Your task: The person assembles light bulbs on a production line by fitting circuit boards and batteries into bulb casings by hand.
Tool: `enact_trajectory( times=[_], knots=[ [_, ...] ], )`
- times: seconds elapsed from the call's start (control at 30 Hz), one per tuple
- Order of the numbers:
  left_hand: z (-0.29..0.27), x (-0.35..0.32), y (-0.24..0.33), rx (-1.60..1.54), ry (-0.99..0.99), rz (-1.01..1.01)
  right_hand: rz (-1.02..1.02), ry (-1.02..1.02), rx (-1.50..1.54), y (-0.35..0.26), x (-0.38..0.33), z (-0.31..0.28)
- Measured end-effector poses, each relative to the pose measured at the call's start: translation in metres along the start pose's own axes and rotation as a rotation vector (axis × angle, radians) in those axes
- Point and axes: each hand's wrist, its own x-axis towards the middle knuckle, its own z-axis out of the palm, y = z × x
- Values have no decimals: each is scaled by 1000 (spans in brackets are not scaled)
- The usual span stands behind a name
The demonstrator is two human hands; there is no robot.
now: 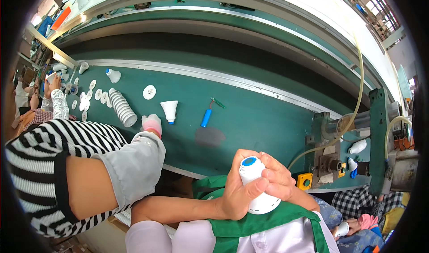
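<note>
Close to my body, my left hand (233, 192) is wrapped round the near side of a white cone-shaped bulb housing (262, 204) with a blue-rimmed narrow end. My right hand (279, 175) closes on it from the other side, fingers laid across its upper part. The narrow end points up and away from me; the wide end rests low by my green apron strap. Ahead on the green bench lie a blue cylindrical battery (206, 118) with thin wires and a green piece at its end, and another white bulb housing (169, 110), blue tip toward me.
Left of me, a co-worker's pink-gloved hand (152, 123) rests by a stack of nested white housings (121, 108). White discs (149, 92) lie about the green bench (259, 119). At right stands a metal press (330, 163) with a yellow button box (304, 180) and hoses.
</note>
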Motion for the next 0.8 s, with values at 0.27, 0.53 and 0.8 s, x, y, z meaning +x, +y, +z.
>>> enact_trajectory(
  times=[0.27,0.53,0.8],
  knots=[
    [2,4,-17,-194,-182,179,-78,25,74,1,-16,0],
    [7,-4,-18,-286,-153,97,-103,26,147,2,-20,0],
    [-1,-7,-17,66,-31,129,59,101,236,-1,-29,8]
  ],
)
